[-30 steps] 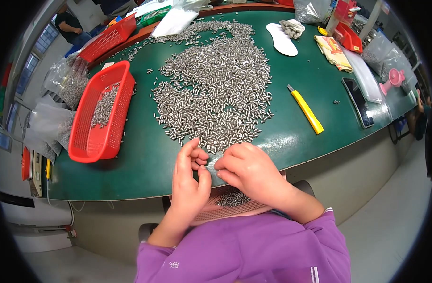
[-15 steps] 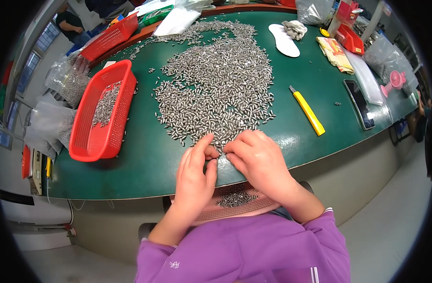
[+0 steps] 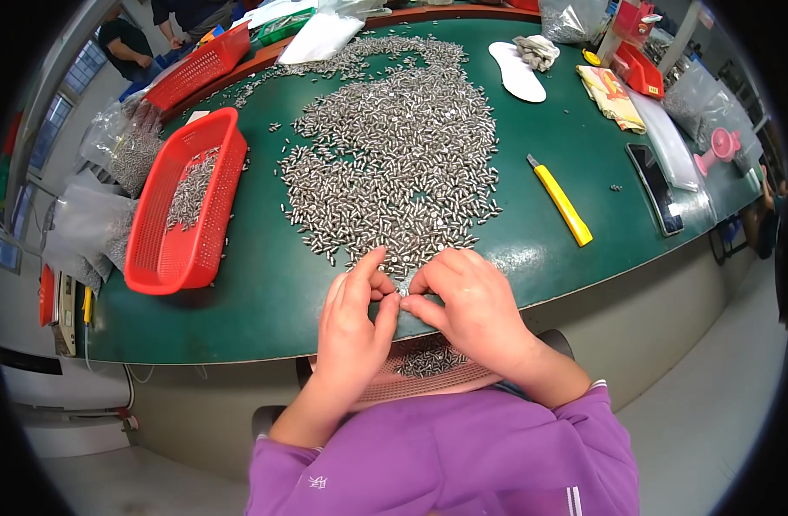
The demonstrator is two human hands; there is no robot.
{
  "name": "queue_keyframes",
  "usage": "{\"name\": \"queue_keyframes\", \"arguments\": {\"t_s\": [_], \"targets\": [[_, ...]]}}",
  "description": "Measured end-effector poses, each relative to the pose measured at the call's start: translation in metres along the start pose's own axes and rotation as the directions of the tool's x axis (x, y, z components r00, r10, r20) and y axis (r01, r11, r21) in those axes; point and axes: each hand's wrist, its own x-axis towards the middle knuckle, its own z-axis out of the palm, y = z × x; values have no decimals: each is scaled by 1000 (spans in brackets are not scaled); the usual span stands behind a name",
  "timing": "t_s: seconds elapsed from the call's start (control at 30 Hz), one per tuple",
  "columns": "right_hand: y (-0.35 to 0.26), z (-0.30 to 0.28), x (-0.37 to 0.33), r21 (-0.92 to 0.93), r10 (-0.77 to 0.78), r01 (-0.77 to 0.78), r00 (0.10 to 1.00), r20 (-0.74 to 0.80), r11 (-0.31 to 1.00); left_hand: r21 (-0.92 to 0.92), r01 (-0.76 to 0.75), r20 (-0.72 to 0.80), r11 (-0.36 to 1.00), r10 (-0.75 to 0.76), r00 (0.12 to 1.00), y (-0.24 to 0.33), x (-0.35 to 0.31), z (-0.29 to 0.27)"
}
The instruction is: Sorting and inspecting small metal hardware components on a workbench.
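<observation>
A big heap of small silver metal pins covers the middle of the green table. My left hand and my right hand meet at the near edge of the heap, fingertips pinched together on a few of the pins. Just below my hands, at the table's front edge, a pink mesh basket on my lap holds more pins. My purple sleeves reach up from the bottom.
A red mesh basket with some pins lies left of the heap. A yellow utility knife, a black phone, a white shoe insole and clear bags ring the table. Other people stand far left.
My hands have slid from the table's front edge forward to the near edge of the heap, and the fingertips have closed together on pins.
</observation>
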Motion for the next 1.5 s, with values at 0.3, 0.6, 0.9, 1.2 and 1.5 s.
{"name": "queue_keyframes", "arguments": {"t_s": [0.3, 0.6, 0.9, 1.2, 1.5], "targets": [[0, 3, 1, 19, 18, -17, 999, -27, 1000, 0, 20, 5, 1000, -20, 1000, 1, 2, 1], [-1, 3, 3, 21, 29, -28, 1000, -9, 999, -16, 39, -14, 999, -40, 999, -3, 3, 4], [-3, 4, 2, -4, 38, -39, 999, -17, 999, 3, 75, -21, 997, -75, 997, 1, 6, 4], [-2, 9, 0, 19, 35, -34, 998, -47, 999, -13, 82, 6, 997, -82, 997, -2, 2, 2], [1, 8, 1, 60, 36, -34, 999, -34, 998, -71, 107, 36, 992, -105, 994, -2, 1, -2]]}}
